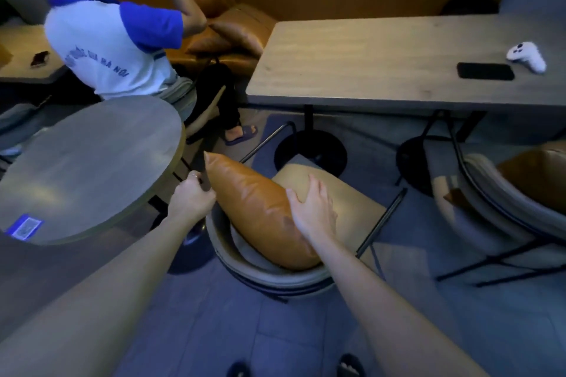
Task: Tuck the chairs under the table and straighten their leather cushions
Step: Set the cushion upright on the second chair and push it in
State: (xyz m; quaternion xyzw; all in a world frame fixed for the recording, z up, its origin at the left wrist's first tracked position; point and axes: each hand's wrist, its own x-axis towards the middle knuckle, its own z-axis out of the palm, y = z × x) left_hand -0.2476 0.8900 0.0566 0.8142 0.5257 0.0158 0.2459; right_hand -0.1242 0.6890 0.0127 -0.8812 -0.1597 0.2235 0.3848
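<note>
A tan leather cushion (260, 208) stands tilted on its edge in the round-backed chair (275, 280) right below me. My left hand (191, 197) grips the cushion's left side near its upper corner. On the cushion's right edge rests my right hand (312, 208), fingers curled over it. The chair's beige seat (346, 202) points toward the rectangular wooden table (367, 64), and the chair stands out in front of that table. A second chair (505, 208) with its own tan cushion (539, 180) stands at the right.
A round table (85, 162) stands close on the left. Behind it sits a person in a white and blue shirt (107, 46). A black phone (485, 71) and a white controller (526, 56) lie on the rectangular table. An orange bench with cushions (232, 34) runs behind.
</note>
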